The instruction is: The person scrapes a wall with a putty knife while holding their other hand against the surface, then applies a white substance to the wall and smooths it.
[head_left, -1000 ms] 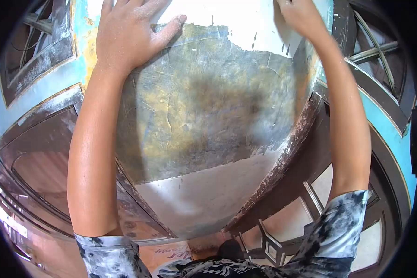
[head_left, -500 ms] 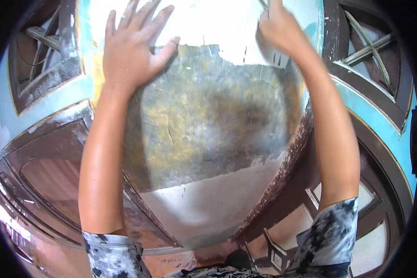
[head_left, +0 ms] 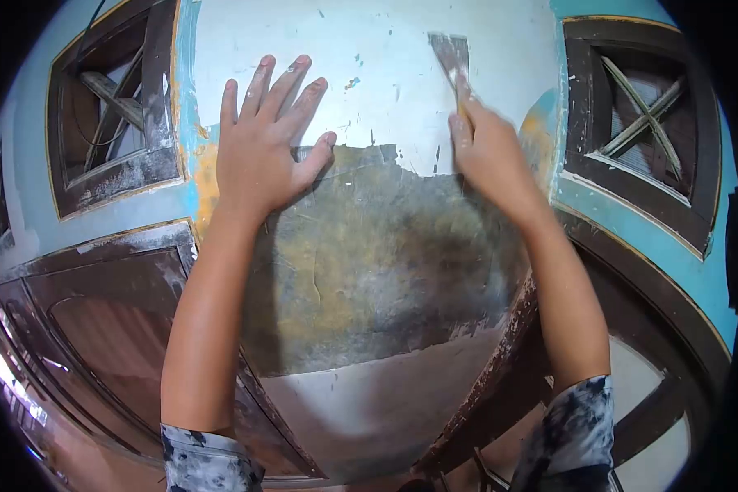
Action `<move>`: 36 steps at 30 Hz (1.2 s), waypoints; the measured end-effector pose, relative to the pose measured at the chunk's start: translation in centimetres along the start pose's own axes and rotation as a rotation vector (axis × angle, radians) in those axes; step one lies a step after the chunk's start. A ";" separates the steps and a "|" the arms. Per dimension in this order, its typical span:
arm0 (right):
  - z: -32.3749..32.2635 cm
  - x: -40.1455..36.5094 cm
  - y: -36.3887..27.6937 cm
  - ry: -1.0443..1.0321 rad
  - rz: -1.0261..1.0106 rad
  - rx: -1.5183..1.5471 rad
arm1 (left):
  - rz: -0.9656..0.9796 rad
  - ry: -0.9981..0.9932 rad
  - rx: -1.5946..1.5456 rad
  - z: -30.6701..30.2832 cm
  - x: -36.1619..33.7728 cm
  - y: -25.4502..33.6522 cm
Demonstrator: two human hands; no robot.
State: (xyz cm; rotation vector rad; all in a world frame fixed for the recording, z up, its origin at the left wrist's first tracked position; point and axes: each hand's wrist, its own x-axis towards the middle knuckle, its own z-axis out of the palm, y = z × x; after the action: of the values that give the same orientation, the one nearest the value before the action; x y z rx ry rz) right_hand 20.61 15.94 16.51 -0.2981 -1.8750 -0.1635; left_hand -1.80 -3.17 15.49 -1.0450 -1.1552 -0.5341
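Note:
My left hand (head_left: 271,135) lies flat on the wall (head_left: 377,74) with its fingers spread, across the border between white paint and a bared patch. In my right hand (head_left: 492,148) is a paint scraper (head_left: 451,61), its wide flat blade pointing up over the white paint. The grip closes around the handle, of which a little yellow shows. Below the ragged paint edge spreads a grey and yellowish bared patch (head_left: 361,246), with a paler band under it. Small blue-green flecks dot the white area between my hands.
Dark brown window frames with crossed slats stand at left (head_left: 115,107) and right (head_left: 644,123). A brown door panel (head_left: 107,320) is at lower left, and dark woodwork (head_left: 656,287) at lower right. Turquoise paint borders the frames.
The view has tilted upward, so more of the white wall and the whole scraper blade now show. My left hand stays spread on the wall; my right still grips the scraper.

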 end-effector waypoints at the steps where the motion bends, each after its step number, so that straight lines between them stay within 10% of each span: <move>1: 0.1 -0.8 -0.4 -0.003 0.003 0.000 | -0.003 0.012 -0.015 0.1 -0.1 0.1; 21: -1.1 7.8 3.8 0.223 0.110 -0.182 | 0.017 0.045 0.039 0.7 -0.3 -0.1; 25: -0.1 -2.4 -3.2 -0.208 0.314 -0.192 | 0.013 0.040 0.037 0.7 -0.4 -0.1; 34: -0.7 -0.4 2.9 0.143 0.227 -0.077 | 0.008 0.056 0.022 0.6 -0.2 0.0; 36: -0.3 -4.4 0.9 -0.205 0.344 -0.299 | 0.016 0.056 0.019 0.6 -0.3 0.0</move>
State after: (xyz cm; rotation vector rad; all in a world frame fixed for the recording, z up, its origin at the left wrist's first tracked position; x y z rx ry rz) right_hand 22.42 16.24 12.39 -0.8632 -1.9675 -0.1827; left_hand -2.20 -2.70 15.20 -1.0165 -1.1001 -0.5359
